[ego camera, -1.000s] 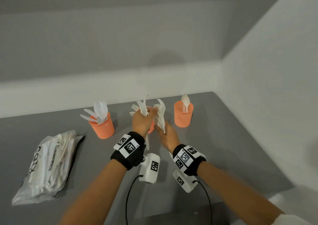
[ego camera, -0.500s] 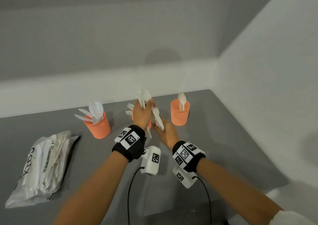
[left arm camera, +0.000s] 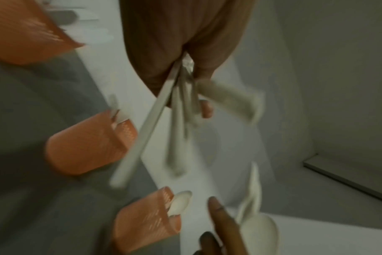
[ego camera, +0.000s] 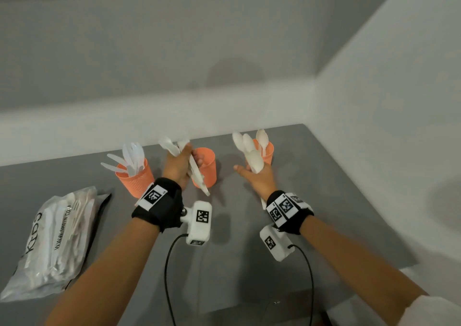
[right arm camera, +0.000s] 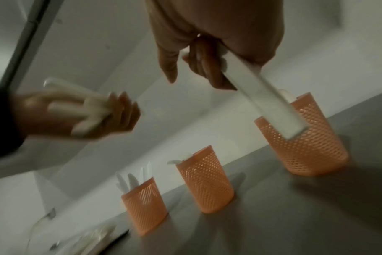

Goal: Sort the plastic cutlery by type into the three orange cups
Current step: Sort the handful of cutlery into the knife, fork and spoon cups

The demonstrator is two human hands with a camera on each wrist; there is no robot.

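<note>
Three orange mesh cups stand in a row on the grey table (ego camera: 311, 201). The left cup (ego camera: 136, 178) holds knives, the middle cup (ego camera: 208, 166) sits behind my left hand, and the right cup (ego camera: 268, 151) holds a spoon. My left hand (ego camera: 185, 156) grips a fanned bundle of white cutlery (left arm camera: 177, 124) in front of the middle cup. My right hand (ego camera: 252, 171) holds a few white spoons (ego camera: 249, 151) just in front of the right cup, thumb stretched out. In the right wrist view their handles (right arm camera: 268, 100) slant across the right cup (right arm camera: 310, 138).
A clear plastic bag (ego camera: 55, 238) with more cutlery lies at the table's left. White walls close the back and the right side. The table's right front edge (ego camera: 399, 263) is near my right forearm. Cables hang from both wrist cameras.
My hands have come apart. The right hand drew the spoons out of the bundle and moved right to the right cup; the left hand stays by the middle cup with the remainder.
</note>
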